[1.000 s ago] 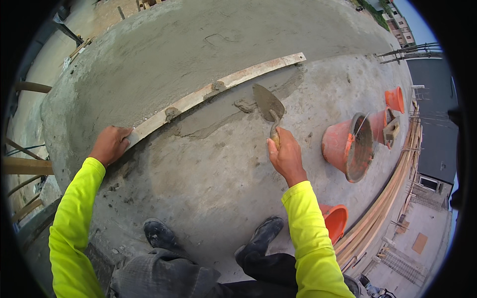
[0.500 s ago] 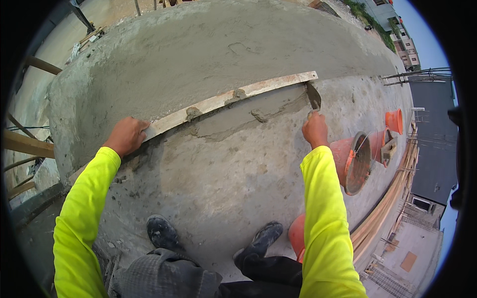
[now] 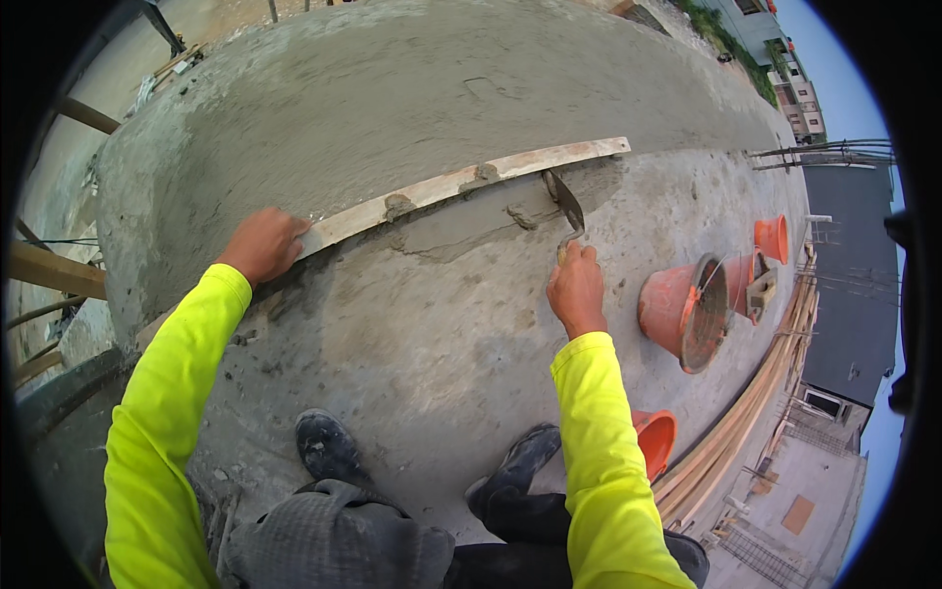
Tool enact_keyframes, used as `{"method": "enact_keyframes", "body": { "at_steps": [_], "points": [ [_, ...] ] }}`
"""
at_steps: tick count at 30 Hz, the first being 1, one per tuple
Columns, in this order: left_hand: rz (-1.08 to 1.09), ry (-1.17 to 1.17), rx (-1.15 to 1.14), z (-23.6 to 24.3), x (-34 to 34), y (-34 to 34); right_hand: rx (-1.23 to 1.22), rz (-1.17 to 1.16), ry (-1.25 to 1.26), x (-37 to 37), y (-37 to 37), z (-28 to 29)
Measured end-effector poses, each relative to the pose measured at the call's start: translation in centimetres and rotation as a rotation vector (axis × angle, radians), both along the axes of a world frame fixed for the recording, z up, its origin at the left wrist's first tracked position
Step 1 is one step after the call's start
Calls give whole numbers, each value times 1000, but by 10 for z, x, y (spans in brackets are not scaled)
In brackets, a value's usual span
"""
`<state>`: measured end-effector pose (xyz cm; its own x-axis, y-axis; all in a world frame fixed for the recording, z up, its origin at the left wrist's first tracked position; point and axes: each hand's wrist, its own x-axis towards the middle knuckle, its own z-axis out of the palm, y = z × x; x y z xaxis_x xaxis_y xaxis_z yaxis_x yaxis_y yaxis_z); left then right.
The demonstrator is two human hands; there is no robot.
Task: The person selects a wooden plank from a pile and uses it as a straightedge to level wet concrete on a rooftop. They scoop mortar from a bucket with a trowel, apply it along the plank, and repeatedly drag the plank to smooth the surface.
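My left hand is closed on the near-left part of a long, pale straightedge, which lies across the concrete at the edge of fresh mortar. Two lumps of mortar cling to the bar. My right hand grips the handle of a trowel; its dark blade is against the mortar strip just on my side of the bar. A small mortar lump sits on that strip, left of the blade. Beyond the bar spreads a wide, wet grey mortar layer.
Orange buckets stand to the right, the nearest large one tilted with a mortar-stained inside. Another orange bucket is beside my right forearm. Long timber strips lie along the right edge. Wooden poles jut in at the left. Rebar sticks out at far right.
My right hand has drawn the trowel leftward along the bar, away from its far right end, and the blade has turned. My left hand keeps its grip on the straightedge.
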<state>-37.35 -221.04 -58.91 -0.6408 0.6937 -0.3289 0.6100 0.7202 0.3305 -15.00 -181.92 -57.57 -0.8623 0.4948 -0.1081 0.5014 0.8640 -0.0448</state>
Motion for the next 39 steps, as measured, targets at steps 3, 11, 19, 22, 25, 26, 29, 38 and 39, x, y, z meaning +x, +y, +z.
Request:
{"method": "enact_keyframes", "body": {
  "at_steps": [3,11,19,22,25,26,29,38,39],
  "points": [
    [1,-13,-16,0,-1,1,-24,31,34,4,-28,4],
    [-1,-8,-20,1,-1,1,-122,187,68,12,-113,13],
    [-19,-2,-35,0,-3,1,-357,229,147,22,-207,19],
    [-47,-4,-43,0,-4,1,-501,224,167,35,-215,14],
    [-10,-19,-5,0,-4,0,-582,66,268,49,-185,3],
    [-5,-16,-5,1,-3,-1,-526,-4,339,50,-166,-2],
    [-4,-9,1,0,-2,-2,-409,-229,440,43,-94,-10],
    [-28,-11,-74,-7,-8,0,-1229,-489,242,39,-123,-5],
    [-33,-11,-67,-8,-8,0,-1254,-502,231,40,-144,-8]
  ]
}}
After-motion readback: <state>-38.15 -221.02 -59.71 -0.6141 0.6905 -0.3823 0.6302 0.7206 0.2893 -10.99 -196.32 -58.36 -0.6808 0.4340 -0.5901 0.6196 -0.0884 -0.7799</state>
